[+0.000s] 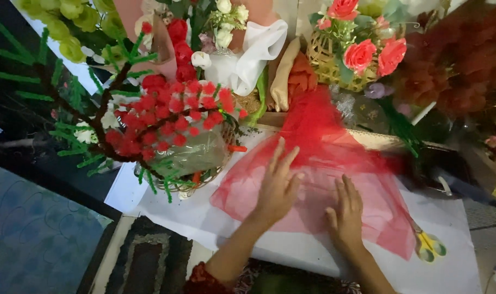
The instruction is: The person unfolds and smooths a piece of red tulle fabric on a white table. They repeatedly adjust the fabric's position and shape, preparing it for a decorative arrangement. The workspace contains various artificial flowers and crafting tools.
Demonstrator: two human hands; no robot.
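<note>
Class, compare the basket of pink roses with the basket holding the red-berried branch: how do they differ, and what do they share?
The rose basket stands at the back, right of centre; the berry basket sits nearer, to the left, beside the left hand. The rose basket carries large pink blooms; the berry basket carries small red balls on a dark branch with green needles. Both are pale woven baskets with flower decorations.

Left hand [277,185] and right hand [346,212] lie flat, fingers spread, on red mesh fabric [335,163] over a white-covered surface [291,247]. Yellow-handled scissors [429,244] lie right of the right hand; red pompom arrangement in a basket [172,128] stands beyond the left hand
</note>
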